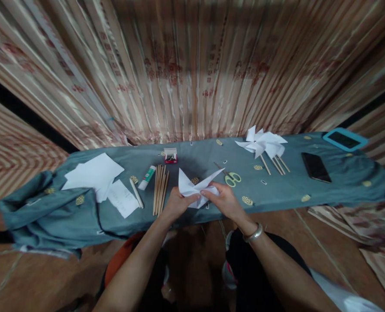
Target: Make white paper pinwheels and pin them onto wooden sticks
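Note:
My left hand and my right hand both pinch a folded white paper pinwheel just above the near edge of a table covered in blue-grey cloth. The paper's pointed flaps stick up and to the right. A silver bangle sits on my right wrist. A bundle of wooden sticks lies just left of my left hand. Green-handled scissors lie just beyond my right hand.
On the left lie white paper sheets, a pen and a glue stick. A small red box sits behind the sticks. Finished pinwheels on sticks, a black phone and a blue-cased tablet are at the right. Curtains hang behind.

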Demonstrator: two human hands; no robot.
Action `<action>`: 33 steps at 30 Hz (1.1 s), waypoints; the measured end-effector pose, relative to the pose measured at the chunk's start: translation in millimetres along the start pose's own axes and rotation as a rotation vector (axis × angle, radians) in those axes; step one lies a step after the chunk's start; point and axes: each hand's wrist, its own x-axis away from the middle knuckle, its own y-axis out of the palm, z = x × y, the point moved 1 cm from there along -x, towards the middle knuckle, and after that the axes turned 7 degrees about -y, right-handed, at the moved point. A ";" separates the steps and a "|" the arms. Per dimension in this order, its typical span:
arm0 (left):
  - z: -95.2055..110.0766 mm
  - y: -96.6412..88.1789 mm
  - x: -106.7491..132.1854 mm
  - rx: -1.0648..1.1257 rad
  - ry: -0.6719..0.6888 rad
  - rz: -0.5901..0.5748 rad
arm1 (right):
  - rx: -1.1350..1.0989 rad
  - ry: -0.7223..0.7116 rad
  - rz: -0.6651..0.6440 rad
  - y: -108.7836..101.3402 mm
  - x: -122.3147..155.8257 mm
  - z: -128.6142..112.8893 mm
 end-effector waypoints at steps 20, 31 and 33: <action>-8.1 -11.3 4.6 0.095 0.064 -0.148 | -0.006 0.067 0.128 2.9 9.7 -12.8; -7.7 -34.0 6.0 0.066 0.072 -0.136 | 0.007 0.075 0.076 16.6 -1.3 -15.2; -4.8 -36.1 7.3 0.075 0.078 -0.148 | 0.005 0.072 0.074 19.5 -2.7 -15.1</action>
